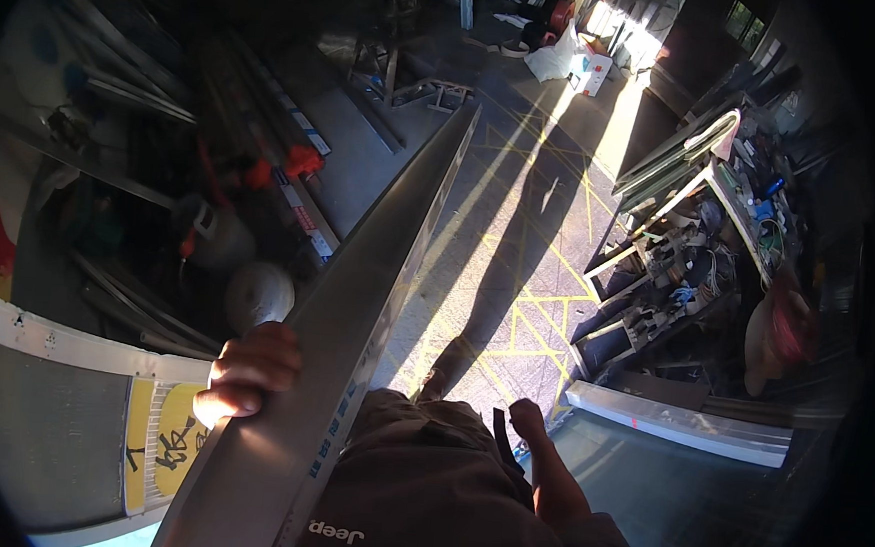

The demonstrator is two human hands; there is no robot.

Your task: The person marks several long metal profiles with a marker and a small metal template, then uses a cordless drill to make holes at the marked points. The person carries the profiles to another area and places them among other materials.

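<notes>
A long grey metal profile (340, 313) runs from the lower edge at my left side, tapering away toward the middle of the floor ahead. My left hand (254, 373) is closed over its left edge, knuckles up. The profile's right side shows a bright narrow face with blue print. My right hand (526, 420) is a closed fist low beside my right hip, away from the profile. Next to that fist is a short dark strip (504, 436); whether the fingers hold it I cannot tell.
Metal bars and boxed lengths (306, 205) crowd the left. On the right stands a cluttered rack (679, 258) with profiles and cords. Yellow lines mark the sunlit floor (529, 249) ahead. A white box (592, 74) sits at the far end. Glass-like panels (665, 488) flank me.
</notes>
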